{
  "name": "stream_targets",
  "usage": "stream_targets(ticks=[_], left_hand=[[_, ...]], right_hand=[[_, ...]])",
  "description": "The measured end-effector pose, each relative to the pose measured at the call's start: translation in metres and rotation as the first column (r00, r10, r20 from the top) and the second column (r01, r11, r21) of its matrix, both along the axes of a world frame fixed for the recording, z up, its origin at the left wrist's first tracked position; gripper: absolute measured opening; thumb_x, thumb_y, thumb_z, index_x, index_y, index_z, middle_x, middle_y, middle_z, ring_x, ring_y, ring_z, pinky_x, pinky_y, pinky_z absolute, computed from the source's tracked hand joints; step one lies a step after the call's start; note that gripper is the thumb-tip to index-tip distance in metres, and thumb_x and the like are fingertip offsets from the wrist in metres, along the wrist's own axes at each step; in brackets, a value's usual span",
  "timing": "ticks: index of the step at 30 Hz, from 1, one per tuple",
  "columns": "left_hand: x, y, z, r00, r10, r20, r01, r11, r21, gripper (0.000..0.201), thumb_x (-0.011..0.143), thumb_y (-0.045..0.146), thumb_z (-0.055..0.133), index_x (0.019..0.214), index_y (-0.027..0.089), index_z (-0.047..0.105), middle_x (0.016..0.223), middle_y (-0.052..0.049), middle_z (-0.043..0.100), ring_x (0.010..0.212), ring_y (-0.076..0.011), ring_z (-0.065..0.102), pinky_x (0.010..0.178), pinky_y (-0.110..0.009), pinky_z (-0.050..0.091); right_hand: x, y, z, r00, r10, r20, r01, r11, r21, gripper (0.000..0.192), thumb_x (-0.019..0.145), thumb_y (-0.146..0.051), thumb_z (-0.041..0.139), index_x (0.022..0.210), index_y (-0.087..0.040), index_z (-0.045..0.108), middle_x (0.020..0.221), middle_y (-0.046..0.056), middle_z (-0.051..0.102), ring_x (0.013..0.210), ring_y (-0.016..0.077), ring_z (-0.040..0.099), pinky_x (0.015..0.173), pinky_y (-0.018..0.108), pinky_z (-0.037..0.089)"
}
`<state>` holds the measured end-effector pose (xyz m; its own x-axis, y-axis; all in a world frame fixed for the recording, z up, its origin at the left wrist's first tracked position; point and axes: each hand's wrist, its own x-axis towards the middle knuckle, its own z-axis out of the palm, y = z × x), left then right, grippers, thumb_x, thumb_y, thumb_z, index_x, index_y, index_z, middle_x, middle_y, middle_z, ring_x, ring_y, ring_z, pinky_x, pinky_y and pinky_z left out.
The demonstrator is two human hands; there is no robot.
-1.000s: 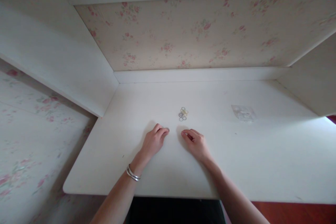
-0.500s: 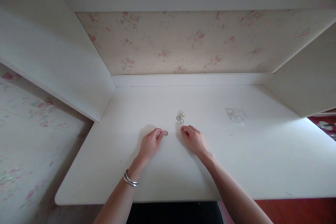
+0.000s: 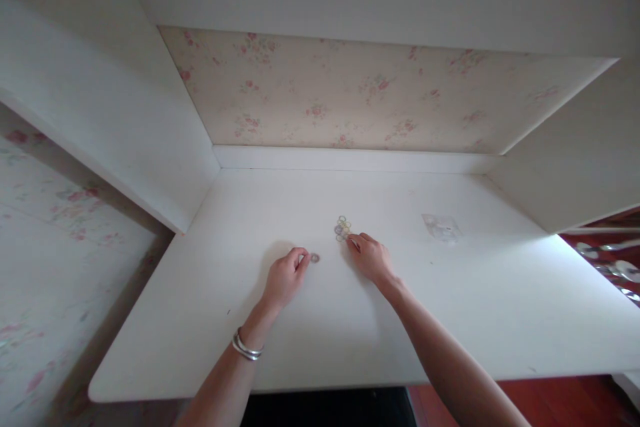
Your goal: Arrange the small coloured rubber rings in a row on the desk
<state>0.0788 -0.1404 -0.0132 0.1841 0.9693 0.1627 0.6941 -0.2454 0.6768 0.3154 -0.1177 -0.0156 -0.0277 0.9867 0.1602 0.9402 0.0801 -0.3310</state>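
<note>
Two hands at small rings on a white desk

The left hand, fingers curled, rests beside a single ring at frame centre; the right hand, fingers loosely together, touches the ring cluster on the white desk; floral wallpaper fills the upper frame.

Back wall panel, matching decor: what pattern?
Pink floral on cream back wall panel, head view.

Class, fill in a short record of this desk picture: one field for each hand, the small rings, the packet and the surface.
left hand: resting on the desk, fingers curled, fingertips beside a single ring; whether they touch it cannot be told
right hand: fingertips at the edge of the ring pile
ring pile: small pale rings, some yellowish, clustered together
packet: clear, flat, lying to the right of the pile, apart from both hands
bracelet: silver, on the left wrist
desk: white, set in a flowered alcove
</note>
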Motion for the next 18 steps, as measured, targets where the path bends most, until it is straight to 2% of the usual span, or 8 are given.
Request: stream_targets(ticks=[5, 8, 12, 18], left_hand=[[0.0, 0.0, -0.001, 1.0, -0.009, 0.014, 0.009, 1.0, -0.008, 0.032, 0.091, 0.043, 0.038, 0.092, 0.021, 0.061, 0.052, 0.004, 0.05, 0.047, -0.0115, 0.048, 0.048, -0.021, 0.031], [0.0, 0.0, 0.0, 1.0, -0.015, 0.013, 0.015, 0.999, -0.029, 0.032, 0.091, 0.042, 0.037, 0.093, 0.021, 0.061, 0.054, 0.003, 0.053, 0.048, -0.0114, 0.048, 0.049, -0.021, 0.03], [-0.001, 0.0, 0.002, 1.0, -0.012, 0.003, 0.013, 0.998, -0.054, 0.034, 0.092, 0.043, 0.036, 0.094, 0.021, 0.062, 0.058, 0.002, 0.056, 0.052, -0.0111, 0.05, 0.051, -0.021, 0.031], [-0.001, 0.0, 0.0, 1.0, -0.02, -0.007, 0.02, 0.998, -0.053, 0.032, 0.092, 0.041, 0.037, 0.095, 0.021, 0.061, 0.065, 0.001, 0.061, 0.056, -0.0111, 0.052, 0.053, -0.021, 0.032]], right_hand=[[0.012, 0.014, 0.001, 0.999, -0.012, -0.049, 0.015, 0.998, 0.065, 0.03, 0.091, -0.032, 0.038, 0.097, -0.026, 0.068, 0.087, 0.003, 0.066, 0.073, 0.0141, 0.059, 0.061, 0.023, 0.036], [0.019, 0.033, 0.004, 0.998, 0.016, -0.054, -0.017, 1.0, -0.019, 0.028, 0.089, -0.033, 0.043, 0.099, -0.026, 0.068, 0.093, 0.003, 0.067, 0.077, 0.0147, 0.06, 0.064, 0.023, 0.037], [0.02, 0.055, 0.009, 0.998, 0.024, -0.051, -0.029, 0.994, -0.107, 0.027, 0.087, -0.037, 0.047, 0.098, -0.025, 0.069, 0.084, 0.002, 0.068, 0.072, 0.0144, 0.059, 0.062, 0.022, 0.037], [0.012, 0.062, 0.013, 0.99, 0.129, 0.059, -0.118, 0.981, -0.152, 0.024, 0.087, -0.034, 0.048, 0.089, -0.029, 0.071, 0.085, 0.001, 0.064, 0.075, 0.0129, 0.058, 0.06, 0.022, 0.033]])
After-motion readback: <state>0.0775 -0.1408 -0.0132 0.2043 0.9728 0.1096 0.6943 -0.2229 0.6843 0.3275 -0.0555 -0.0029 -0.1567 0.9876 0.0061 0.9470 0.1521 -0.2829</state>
